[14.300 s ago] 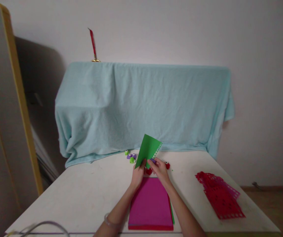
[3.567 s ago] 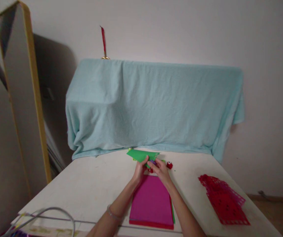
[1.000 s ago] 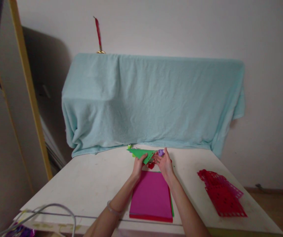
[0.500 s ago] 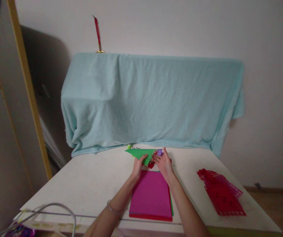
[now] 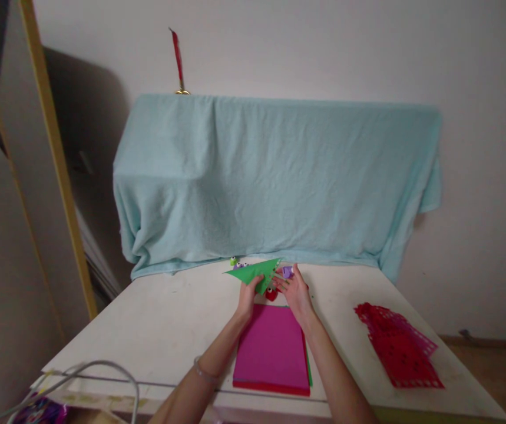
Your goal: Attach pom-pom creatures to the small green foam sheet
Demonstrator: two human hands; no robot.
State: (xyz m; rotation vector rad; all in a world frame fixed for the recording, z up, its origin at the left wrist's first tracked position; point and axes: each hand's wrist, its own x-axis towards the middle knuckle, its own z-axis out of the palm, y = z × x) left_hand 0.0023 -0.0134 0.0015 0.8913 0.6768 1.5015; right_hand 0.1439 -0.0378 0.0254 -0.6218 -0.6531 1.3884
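Observation:
My left hand [image 5: 248,294] is closed on a green folded paper [image 5: 253,271], thumb on top. The paper is a pointed triangle, and small holes run along its right edge. My right hand [image 5: 294,292] is beside that edge, fingers spread and palm turned towards the paper. A small purple object [image 5: 287,272] with a white eye shows between its thumb and fingers; whether they touch it I cannot tell. Under the hands lies a small red object [image 5: 271,294] with eyes, partly covered. Nearer me is a stack of magenta paper [image 5: 271,347] with red and green sheets beneath.
Small eyed figures, one green [image 5: 233,261], stand at the back of the white table [image 5: 159,324]. Red cut-out paper [image 5: 396,347] lies at the right. A pale blue cloth [image 5: 279,182] hangs behind. A grey cable [image 5: 115,366] loops at the front left.
The green paper has tilted, its right end rising, so more of the red object shows below. My right hand has barely moved. The whole view has shifted slightly.

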